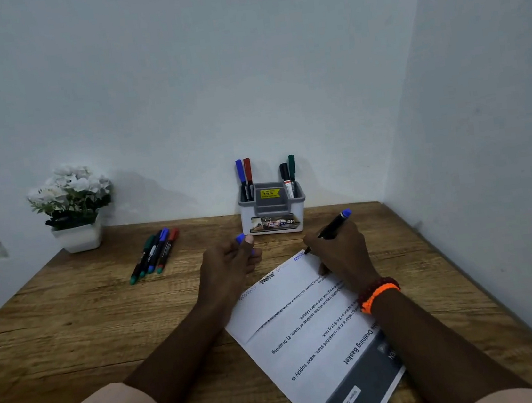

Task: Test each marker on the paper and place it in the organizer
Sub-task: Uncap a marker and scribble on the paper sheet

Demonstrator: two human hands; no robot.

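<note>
The marker [330, 229] is black-bodied with a blue end, tilted, its tip touching the far corner of the paper [309, 323] beside a small blue zigzag; the right hand [339, 252] pinches it in curled fingers; the left hand [229, 266] rests on the counter [72, 325] just left of the paper, its fingers curled round a blue cap [241, 238], mostly hidden; the paper's print is upside down, its near end cut off; the organizer [272, 207] stands far, at the wall, holding four markers; four more markers [155, 253] lie far left.
</note>
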